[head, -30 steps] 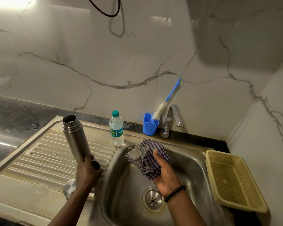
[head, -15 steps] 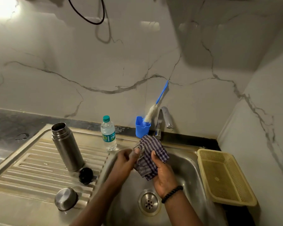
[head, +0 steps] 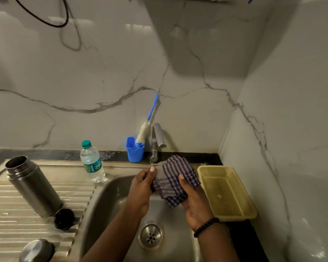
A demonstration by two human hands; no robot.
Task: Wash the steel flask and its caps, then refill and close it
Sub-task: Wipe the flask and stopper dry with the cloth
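Both hands are on the checked cloth (head: 175, 181) over the sink (head: 110, 201). My right hand (head: 194, 203) cups it from below, thumb pressed across the fabric, grip clamped on it; my left hand (head: 142, 188) pinches its left edge between thumb and fingers. The cloth is bunched, hanging just near of the tap (head: 156, 140), and I can't tell whether water is running.

Out to the left, the steel flask (head: 31, 186) stands open-mouthed on the draining board (head: 11, 220), leaning slightly in this wide view. The black inner cap (head: 64, 218) lies just beside its base, and the steel outer cap (head: 36, 250) sits nearer me, at the bottom edge. A small water bottle (head: 92, 162) stands at the far side of the desk, with the blue cup (head: 134, 152) and bottle brush (head: 145, 127) next to the tap. A yellow basket (head: 225, 193) sits right of the sink.

My read: I'm readying the cloth, and nothing is refilled or closed yet. Next I'd free one hand, reach left for the flask, and bring it over the basin.
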